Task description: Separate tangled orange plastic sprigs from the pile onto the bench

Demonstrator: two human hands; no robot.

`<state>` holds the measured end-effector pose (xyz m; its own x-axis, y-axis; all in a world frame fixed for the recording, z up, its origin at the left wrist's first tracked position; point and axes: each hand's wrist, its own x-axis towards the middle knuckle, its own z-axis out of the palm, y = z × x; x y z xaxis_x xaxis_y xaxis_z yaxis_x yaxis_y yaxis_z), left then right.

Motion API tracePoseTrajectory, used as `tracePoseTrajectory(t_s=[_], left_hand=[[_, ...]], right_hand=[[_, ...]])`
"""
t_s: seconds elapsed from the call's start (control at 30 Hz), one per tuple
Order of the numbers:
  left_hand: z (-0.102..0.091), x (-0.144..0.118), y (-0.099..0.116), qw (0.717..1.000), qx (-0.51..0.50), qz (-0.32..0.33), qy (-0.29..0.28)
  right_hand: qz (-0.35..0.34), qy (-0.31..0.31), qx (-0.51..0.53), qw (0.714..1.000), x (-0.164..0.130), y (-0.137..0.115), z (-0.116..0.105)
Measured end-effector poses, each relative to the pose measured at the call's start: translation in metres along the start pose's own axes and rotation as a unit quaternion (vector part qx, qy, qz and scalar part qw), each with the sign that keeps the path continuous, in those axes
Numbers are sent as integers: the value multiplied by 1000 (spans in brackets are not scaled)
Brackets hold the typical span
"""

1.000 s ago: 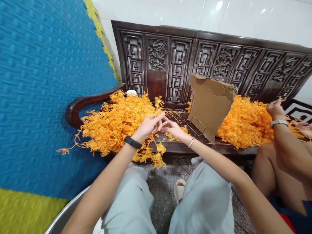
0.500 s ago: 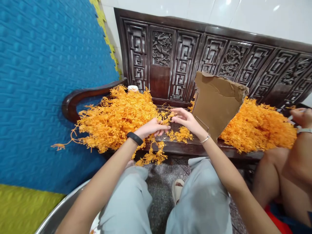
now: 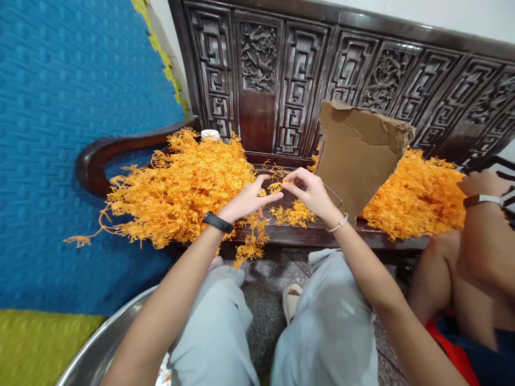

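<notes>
A large heap of orange branching sprigs, which look like plastic plant parts, lies on the dark wooden bench. At its right edge is my left hand, thumb and forefinger spread apart, its lower fingers partly hidden. Below that hand, a cluster of sprigs hangs over the bench's front edge. My right hand is closed, its thumb and fingertips pinching a small orange sprig between the two hands. Under it, a small pile of loose orange pieces rests on the seat.
A cardboard sheet stands upright to the right, before a second orange heap. Beside that heap sits another person, whose hand shows. A white round object is behind the left heap. A metal basin is at lower left.
My left thumb and forefinger have spread apart. My right fingers have come together on the small sprig. The view has shifted slightly; the other person's hand has moved left.
</notes>
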<state>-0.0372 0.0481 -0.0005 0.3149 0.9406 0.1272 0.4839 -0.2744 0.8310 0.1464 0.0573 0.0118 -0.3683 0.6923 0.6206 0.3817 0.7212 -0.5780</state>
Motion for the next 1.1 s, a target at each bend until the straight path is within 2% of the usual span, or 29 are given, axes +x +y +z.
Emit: tracePoseTrajectory(t_s=[0.13, 0.23, 0.3, 0.37, 0.47, 0.57, 0.83, 0.97, 1.1], left_hand=[[4, 0, 9, 996, -20, 54, 64], [5, 0, 16, 980, -26, 141, 139], [5, 0, 19, 969, -28, 179, 170], [3, -1, 21, 967, -46, 183, 173], [1, -3, 23, 979, -78, 155, 111], [1, -5, 25, 986, -102, 129, 40], [-3, -14, 32, 987, -101, 118, -31], [-2, -15, 31, 978, -174, 103, -49], [3, -17, 34, 951, -288, 99, -58]], right_hand=[[17, 39, 26, 999, -1, 2, -1], [43, 63, 46, 996, -1, 2, -3], [64, 49, 66, 995, -2, 1, -3], [73, 17, 87, 993, -3, -2, -3], [67, -30, 129, 989, -5, -6, -3], [67, -51, 169, 982, -6, -8, -3], [130, -49, 282, 949, -5, -12, -8], [172, -108, 375, 905, -5, -16, -11], [182, -160, 466, 851, -7, -21, -9]])
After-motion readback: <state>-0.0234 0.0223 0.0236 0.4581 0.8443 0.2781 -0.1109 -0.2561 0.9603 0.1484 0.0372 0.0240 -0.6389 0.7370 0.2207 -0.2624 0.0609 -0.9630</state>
